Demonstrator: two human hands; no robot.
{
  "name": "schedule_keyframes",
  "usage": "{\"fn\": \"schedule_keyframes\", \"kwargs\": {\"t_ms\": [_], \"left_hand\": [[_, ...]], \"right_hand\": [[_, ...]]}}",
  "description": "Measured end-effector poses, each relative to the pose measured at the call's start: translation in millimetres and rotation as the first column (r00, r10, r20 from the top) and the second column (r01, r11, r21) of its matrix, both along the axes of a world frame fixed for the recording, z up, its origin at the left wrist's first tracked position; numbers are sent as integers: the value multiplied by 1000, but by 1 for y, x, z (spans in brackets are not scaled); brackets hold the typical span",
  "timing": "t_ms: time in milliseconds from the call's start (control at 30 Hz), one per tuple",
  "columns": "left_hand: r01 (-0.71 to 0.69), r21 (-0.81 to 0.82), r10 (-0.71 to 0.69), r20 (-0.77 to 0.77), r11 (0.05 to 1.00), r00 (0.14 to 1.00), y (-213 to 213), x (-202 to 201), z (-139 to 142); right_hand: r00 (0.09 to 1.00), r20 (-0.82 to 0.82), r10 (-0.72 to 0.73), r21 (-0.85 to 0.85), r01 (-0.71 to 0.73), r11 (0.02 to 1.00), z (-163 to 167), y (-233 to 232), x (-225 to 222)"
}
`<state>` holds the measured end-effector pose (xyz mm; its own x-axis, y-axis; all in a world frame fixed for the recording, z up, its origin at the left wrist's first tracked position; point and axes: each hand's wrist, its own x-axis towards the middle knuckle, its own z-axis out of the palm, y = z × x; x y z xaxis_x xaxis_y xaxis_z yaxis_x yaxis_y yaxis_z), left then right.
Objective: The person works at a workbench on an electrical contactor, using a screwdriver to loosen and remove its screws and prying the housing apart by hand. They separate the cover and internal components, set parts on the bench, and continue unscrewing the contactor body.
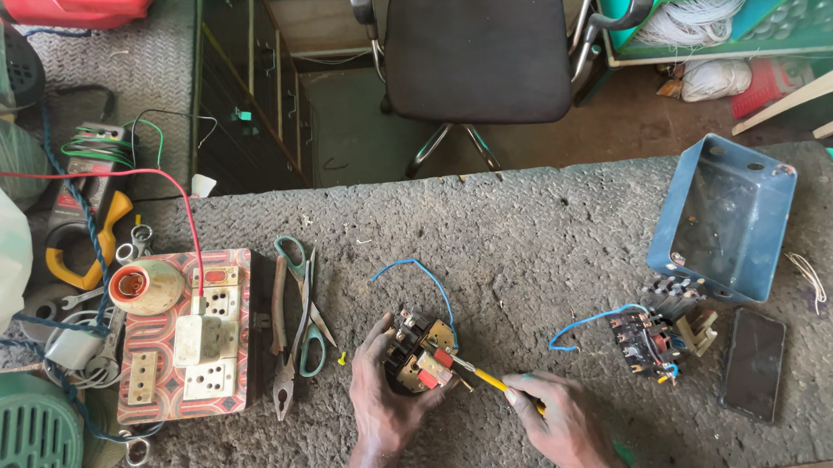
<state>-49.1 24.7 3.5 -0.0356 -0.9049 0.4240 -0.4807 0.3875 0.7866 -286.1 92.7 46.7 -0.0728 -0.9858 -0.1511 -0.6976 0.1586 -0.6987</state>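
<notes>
My left hand (383,400) grips a small electrical switch part (421,353) with brass and red pieces, resting on the grey bench. A blue wire (430,277) loops up from it. My right hand (561,424) holds a yellow-handled screwdriver (489,379) whose tip touches the part's right side. A second similar part (652,337) with a blue wire lies to the right, untouched.
A blue metal box (725,216) lies tilted at the right, a dark phone (754,363) below it. Pliers (281,341) and green-handled scissors (303,302) lie left of my hands. A board with sockets and a lamp holder (184,333) sits far left. An office chair (471,46) stands beyond the bench.
</notes>
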Motion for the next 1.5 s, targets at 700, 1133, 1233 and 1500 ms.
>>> {"fn": "schedule_keyframes", "kwargs": {"t_ms": [700,1133,1233,1500], "left_hand": [[19,-6,-19,-32,1000,999,-1,1,1],[0,-9,-1,-27,1000,1000,-1,0,1],[-6,-11,5,-32,1000,999,-1,1,6],[-92,33,89,80,995,993,0,3,19]], "right_hand": [[988,142,-63,322,15,947,-20,-7,-11],[989,134,69,90,-81,993,-26,8,-12],[933,359,39,259,-140,956,-32,10,-22],[958,286,12,438,-142,888,-23,3,-34]]}}
